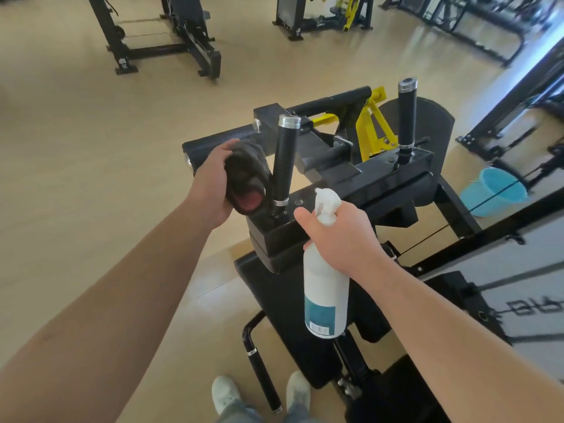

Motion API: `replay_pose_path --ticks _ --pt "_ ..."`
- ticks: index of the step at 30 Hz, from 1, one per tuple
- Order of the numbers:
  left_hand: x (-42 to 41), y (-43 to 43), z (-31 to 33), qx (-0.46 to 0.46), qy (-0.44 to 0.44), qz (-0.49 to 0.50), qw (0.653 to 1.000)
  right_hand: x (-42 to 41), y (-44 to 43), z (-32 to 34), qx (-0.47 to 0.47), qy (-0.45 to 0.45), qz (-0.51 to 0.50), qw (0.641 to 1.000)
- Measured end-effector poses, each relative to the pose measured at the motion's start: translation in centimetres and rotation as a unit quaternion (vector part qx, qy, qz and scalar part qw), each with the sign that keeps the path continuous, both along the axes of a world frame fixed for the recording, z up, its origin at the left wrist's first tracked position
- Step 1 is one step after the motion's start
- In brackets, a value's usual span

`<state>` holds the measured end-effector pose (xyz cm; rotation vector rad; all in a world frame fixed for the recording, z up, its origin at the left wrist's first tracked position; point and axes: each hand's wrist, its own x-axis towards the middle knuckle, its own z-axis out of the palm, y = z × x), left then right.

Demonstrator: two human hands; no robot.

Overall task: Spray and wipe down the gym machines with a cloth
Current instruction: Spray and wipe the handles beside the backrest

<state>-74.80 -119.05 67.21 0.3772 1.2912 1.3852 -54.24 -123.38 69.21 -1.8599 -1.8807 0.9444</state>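
Observation:
A black and yellow gym machine (393, 175) stands in front of me with two upright black handles. My left hand (210, 181) grips a dark bunched cloth (247, 175) with a red patch, held against the left upright handle (285, 160). My right hand (341, 236) holds a white spray bottle (325, 294) by its neck. The bottle's nozzle (328, 198) points at the base of that left handle. The second handle (407, 114) rises further right. A black padded roller (213, 141) sticks out behind my left hand.
A blue bucket (494, 190) sits on the tan floor at the right beside a black frame. Other black and yellow machines (323, 13) stand at the back. A black seat pad (283, 303) and a low side handle (262, 374) lie below the bottle, near my white shoes (225, 395).

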Motion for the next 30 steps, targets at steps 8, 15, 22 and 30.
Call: replay_pose_path --ticks 8,15,22,30 --pt "0.6 1.8 -0.8 -0.030 0.095 -0.028 0.995 0.6 0.4 -0.5 -0.025 -0.022 0.011 0.999" --pt "0.9 0.7 -0.6 0.096 0.136 -0.118 0.979 1.2 0.1 -0.5 -0.013 -0.008 0.006 1.000" --pt "-0.7 -2.4 -0.7 0.179 0.252 -0.192 0.932 1.6 0.3 -1.0 -0.022 0.017 0.021 0.999" --pt "1.7 -1.6 -0.8 0.160 0.412 -0.169 0.881 1.0 0.3 -1.4 -0.002 0.025 0.033 0.999"
